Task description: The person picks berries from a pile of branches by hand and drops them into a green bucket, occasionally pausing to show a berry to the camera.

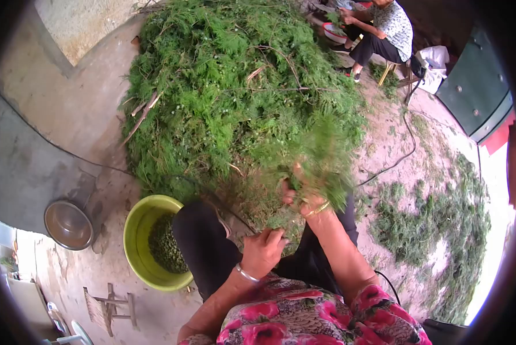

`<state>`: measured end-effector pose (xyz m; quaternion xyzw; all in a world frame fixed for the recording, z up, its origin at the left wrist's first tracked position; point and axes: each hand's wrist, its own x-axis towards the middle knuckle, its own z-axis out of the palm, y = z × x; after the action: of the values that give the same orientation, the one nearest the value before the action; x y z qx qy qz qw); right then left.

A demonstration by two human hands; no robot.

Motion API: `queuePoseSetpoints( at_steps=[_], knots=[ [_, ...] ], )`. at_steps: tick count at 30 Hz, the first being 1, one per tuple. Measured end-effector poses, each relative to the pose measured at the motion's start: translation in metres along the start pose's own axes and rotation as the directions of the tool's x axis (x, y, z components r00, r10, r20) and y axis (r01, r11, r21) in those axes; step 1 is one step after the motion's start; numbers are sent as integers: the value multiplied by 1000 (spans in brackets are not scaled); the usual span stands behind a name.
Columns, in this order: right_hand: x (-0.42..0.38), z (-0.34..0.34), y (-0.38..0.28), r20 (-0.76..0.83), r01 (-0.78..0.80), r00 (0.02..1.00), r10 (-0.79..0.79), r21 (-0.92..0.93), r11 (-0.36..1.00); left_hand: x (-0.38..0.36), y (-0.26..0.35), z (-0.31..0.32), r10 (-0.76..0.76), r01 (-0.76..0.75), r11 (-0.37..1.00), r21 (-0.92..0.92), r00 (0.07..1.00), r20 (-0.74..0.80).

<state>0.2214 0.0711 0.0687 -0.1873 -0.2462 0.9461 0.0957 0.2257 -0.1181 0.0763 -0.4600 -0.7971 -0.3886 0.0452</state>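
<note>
Right hand (297, 192): I see it raised at the near edge of the heap, closed around a leafy green sprig (330, 164); motion blur hides the exact finger placement. Gold bracelet (317, 209) at its wrist.

Left hand (262, 252): nearer and to the left, in front of the lap, fingers curled inward; I cannot tell whether anything is pinched between them. Silver bangle (246, 272) at its wrist.

Sprig: one, fronds fanning out to the far side and to the right of the right hand, blurred, just beside the heap.

Heap of cut greenery (212, 75): one, large, far centre, feathery foliage with bare brown sticks among it.

Yellow-green basin (132, 244): one, on the floor (379, 123) at left, beside the left knee, which covers part of its right side; small round green pieces (169, 244) lie within.

Metal bowl (68, 225): one, farther left, on the floor.

Wooden stool (111, 310): one, near left.

Loose clippings (442, 224): scattered over the floor at right.

Seated person (387, 29): one, far right, in patterned top and dark trousers, beside a red-and-white basin (334, 34).

White sack (434, 66): one, far right, behind that person.
</note>
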Motion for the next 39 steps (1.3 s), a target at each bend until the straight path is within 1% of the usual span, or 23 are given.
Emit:
queuePoseSetpoints(
  at_steps=[2,3,5,6,7,9,10,11,12,13,15,17,18,19,23,24,26,29,31,34,36,37,39],
  knots=[
    [-13,-5,-2,55,18,998,-20,30,999,-4,4,-7,-23,45,967,-251,996,92],
    [-18,-9,-3,52,15,999,-16,27,1000,-6,4,-11,-27,50,966,-254,996,90],
    [-30,-19,-4,198,5,980,-26,106,994,-10,2,-23,-261,273,895,-353,962,83],
    [-37,-22,-1,196,-5,980,-16,104,995,-8,1,-29,-353,339,842,-419,935,46],
    [-46,-24,4,83,82,993,-86,59,995,-3,2,-38,-472,443,763,-470,879,62],
    [-62,-19,9,-130,237,961,-243,-63,970,3,-5,-49,-466,370,794,-483,880,-92],
    [-68,-2,8,-331,202,915,-232,-122,972,8,-7,-54,-458,327,799,-504,875,-157],
    [-74,4,6,-332,194,916,-225,-125,973,15,-5,-62,-451,286,803,-523,865,-219],
    [-78,7,4,-213,151,955,-208,-256,955,24,3,-73,-478,294,786,-544,847,-233],
    [-81,7,3,-94,120,981,-168,-386,915,33,3,-83,-393,238,863,-445,871,-296],
    [-82,-6,5,-39,119,987,-157,-481,868,49,0,-88,-331,187,902,-389,877,-347],
    [-83,-11,9,75,159,987,-145,-640,752,52,-8,-87,-407,243,855,-458,863,-301],
    [-86,-10,12,108,152,988,-109,-591,792,53,-7,-89,-441,316,811,-492,883,-159],
    [-90,-10,12,102,142,990,-102,-594,791,52,-7,-90,-462,389,763,-516,887,-14],
    [-99,-1,10,133,173,985,-111,-741,649,31,-23,-75,-318,292,867,-404,948,2],
    [-101,0,9,142,162,986,-84,-755,635,26,-23,-78,-323,296,865,-405,946,2],
    [-100,-4,6,211,200,976,-50,-781,592,21,-18,-87,-400,410,775,-481,907,130],
    [-105,20,3,111,96,994,-8,-812,575,12,-16,-91,-329,343,793,-503,937,121],
    [-107,25,4,120,95,993,8,-824,559,4,-23,-86,-296,311,843,-439,950,104],
    [-112,21,0,167,122,985,42,-847,517,-5,-23,-78,-297,258,879,-402,954,-38],
    [-115,17,-2,206,147,976,70,-859,490,-10,-18,-77,-470,361,767,-531,879,-81],
    [-115,14,-1,264,211,962,65,-874,438,-11,-15,-78,-470,359,766,-532,879,-83],
    [-119,13,-5,322,275,945,63,-882,382,-14,-10,-82,-769,398,200,-895,630,108]
  ],
)
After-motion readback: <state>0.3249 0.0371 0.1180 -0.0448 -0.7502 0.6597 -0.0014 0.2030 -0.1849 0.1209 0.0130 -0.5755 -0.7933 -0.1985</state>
